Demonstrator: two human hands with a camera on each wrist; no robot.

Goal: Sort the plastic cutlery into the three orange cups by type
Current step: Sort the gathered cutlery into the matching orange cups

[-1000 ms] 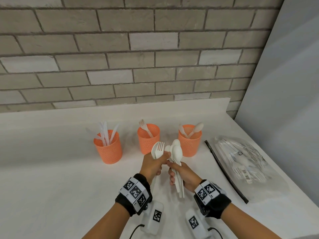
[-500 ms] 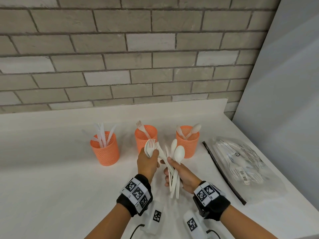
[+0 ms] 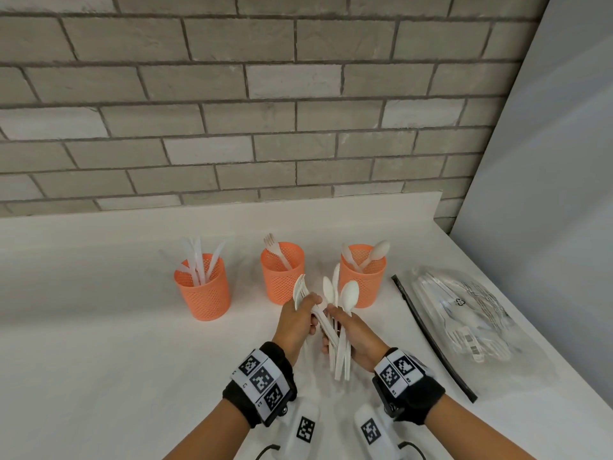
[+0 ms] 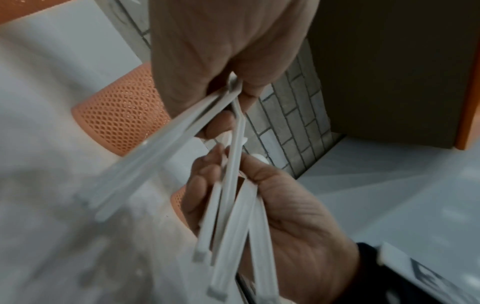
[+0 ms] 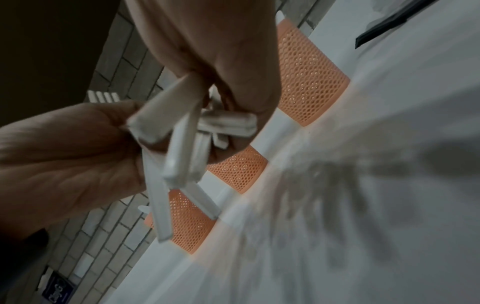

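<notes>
We see two bunches of white plastic cutlery held above the counter (image 3: 99,360), just in front of the cups. The left hand (image 3: 297,322) curls its fingers and thumb around a few forks (image 3: 300,290), tines up and tilted left; how many there are we cannot tell, since they overlap. The right hand (image 3: 356,336) grips a bundle of spoons (image 3: 348,295) with bowls up and handles hanging below the palm. In the left wrist view the fork handles (image 4: 145,156) fan away from the spoon handles (image 4: 228,216), the two bunches crossing near the fingertips. Behind the hands stand three orange mesh cups in a row: the left cup (image 3: 203,288) holds knives (image 3: 195,260), the middle cup (image 3: 282,277) holds one fork (image 3: 275,249), and the right cup (image 3: 368,283) holds two spoons (image 3: 376,252). To the right a clear plastic bag (image 3: 464,313) with a black zip strip lies flat on the counter, with more cutlery inside. A grey brick wall (image 3: 265,111) rises behind the counter.
</notes>
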